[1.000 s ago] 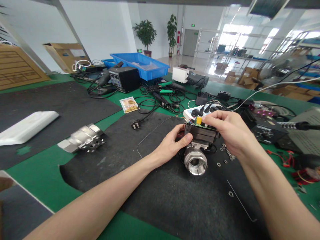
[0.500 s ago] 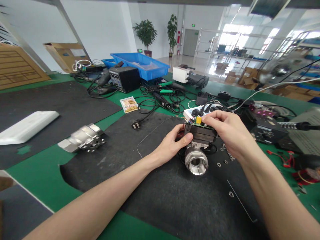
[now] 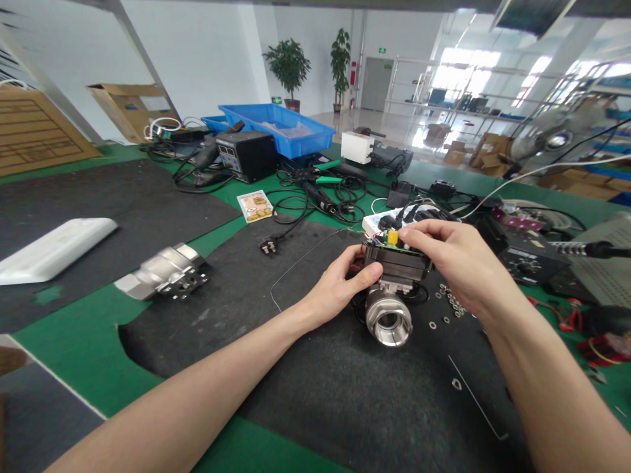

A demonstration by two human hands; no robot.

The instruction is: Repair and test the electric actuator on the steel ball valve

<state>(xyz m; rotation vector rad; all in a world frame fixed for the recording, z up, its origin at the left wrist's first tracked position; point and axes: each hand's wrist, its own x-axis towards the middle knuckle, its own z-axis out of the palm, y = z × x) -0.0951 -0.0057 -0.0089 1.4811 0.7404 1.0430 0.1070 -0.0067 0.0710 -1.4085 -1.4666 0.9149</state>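
A steel valve (image 3: 388, 320) with a black actuator box (image 3: 400, 264) on top stands on the dark mat (image 3: 315, 374) in front of me. My left hand (image 3: 342, 284) grips the box's left side, thumb pressed on its face. My right hand (image 3: 456, 263) reaches over the top, fingertips pinched at the yellow part (image 3: 393, 237) on the green circuit board. Both hands are closed on the unit.
Several small washers and nuts (image 3: 446, 309) lie right of the valve. A second steel valve body (image 3: 165, 272) and a white cover (image 3: 54, 249) lie to the left. Cables, a plug (image 3: 267, 246), a black power unit (image 3: 246, 154), a blue bin (image 3: 280, 128) and a soldering station (image 3: 530, 256) crowd the back.
The valve's open end has turned slightly downward and toward me. Both hands keep their hold almost unmoved.
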